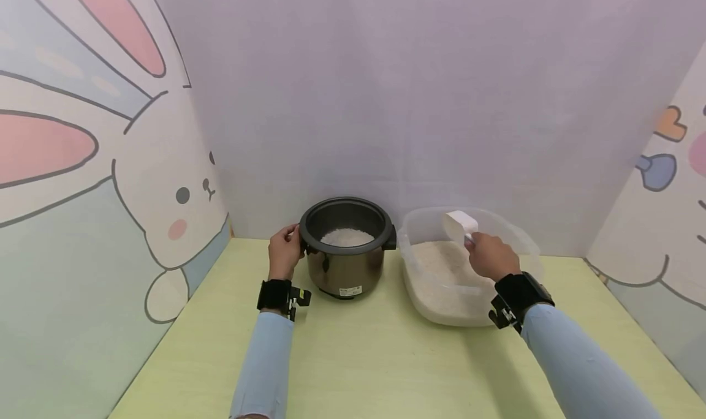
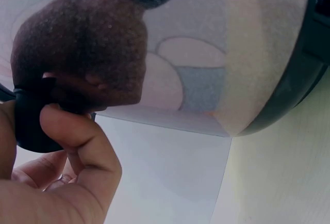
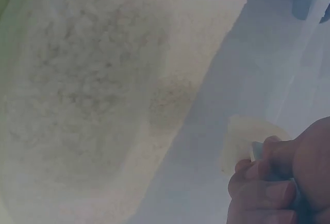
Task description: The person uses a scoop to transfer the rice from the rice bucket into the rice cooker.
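Note:
A dark rice cooker (image 1: 346, 271) stands lidless on the table, with white rice (image 1: 347, 238) inside its pot. At its left side my left hand (image 1: 284, 253) pinches the black side handle (image 2: 32, 123) between thumb and fingers. To the right is a translucent plastic tub (image 1: 407, 247) holding a bed of rice (image 1: 441, 264). My right hand (image 1: 493, 256) grips a white scoop (image 1: 460, 224) by its handle, above the tub. In the right wrist view the curled fingers cover most of that handle. What the scoop's bowl contains cannot be seen.
The pale yellow-green table (image 1: 375, 358) extends in front of the cooker and tub. A light curtain-like backdrop (image 1: 413, 100) rises close behind them. Cartoon-printed panels (image 1: 154, 223) stand at the left and right sides.

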`<state>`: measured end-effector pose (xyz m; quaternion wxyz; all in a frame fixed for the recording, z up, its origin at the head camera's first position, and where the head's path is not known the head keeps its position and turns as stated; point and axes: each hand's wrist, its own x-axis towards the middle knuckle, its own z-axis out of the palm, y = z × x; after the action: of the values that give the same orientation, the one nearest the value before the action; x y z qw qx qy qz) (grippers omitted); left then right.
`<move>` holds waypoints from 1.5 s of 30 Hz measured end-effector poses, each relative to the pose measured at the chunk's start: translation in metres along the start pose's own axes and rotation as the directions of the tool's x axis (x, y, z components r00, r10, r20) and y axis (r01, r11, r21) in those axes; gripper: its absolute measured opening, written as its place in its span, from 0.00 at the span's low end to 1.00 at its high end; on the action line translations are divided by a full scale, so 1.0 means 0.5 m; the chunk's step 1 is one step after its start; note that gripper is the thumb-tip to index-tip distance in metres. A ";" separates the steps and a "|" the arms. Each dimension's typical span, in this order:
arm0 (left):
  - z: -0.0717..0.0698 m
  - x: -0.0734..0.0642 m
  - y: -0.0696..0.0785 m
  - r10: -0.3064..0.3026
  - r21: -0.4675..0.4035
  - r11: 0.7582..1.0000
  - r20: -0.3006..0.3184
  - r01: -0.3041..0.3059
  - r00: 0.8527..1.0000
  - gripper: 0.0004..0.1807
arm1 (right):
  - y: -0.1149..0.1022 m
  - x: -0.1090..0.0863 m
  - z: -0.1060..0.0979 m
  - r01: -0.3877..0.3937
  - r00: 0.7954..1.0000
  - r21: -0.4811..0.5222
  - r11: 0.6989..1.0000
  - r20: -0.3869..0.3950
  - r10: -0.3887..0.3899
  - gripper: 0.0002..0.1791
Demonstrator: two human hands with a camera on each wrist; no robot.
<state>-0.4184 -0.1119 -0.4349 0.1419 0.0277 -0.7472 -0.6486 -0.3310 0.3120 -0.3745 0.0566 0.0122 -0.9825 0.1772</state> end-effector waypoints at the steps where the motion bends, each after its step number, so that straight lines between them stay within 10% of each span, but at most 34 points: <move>1: 0.001 0.000 -0.001 0.000 0.001 1.000 0.001 0.000 1.000 0.19 | 0.003 -0.001 0.003 -0.011 1.000 -0.005 1.000 0.011 0.011 0.14; 21: 0.004 0.006 0.017 0.050 -0.019 0.999 -0.005 -0.050 0.999 0.19 | 0.008 0.003 0.005 -0.073 0.984 -0.066 0.995 0.160 0.083 0.17; 45: -0.001 -0.009 -0.004 0.025 -0.015 1.000 -0.006 -0.026 1.000 0.20 | 0.003 -0.011 0.028 0.122 0.950 0.039 0.992 0.285 -0.128 0.14</move>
<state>-0.4143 -0.1118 -0.4375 0.1525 0.0189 -0.7423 -0.6522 -0.3273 0.3085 -0.3889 -0.0757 0.1007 -0.9756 0.1798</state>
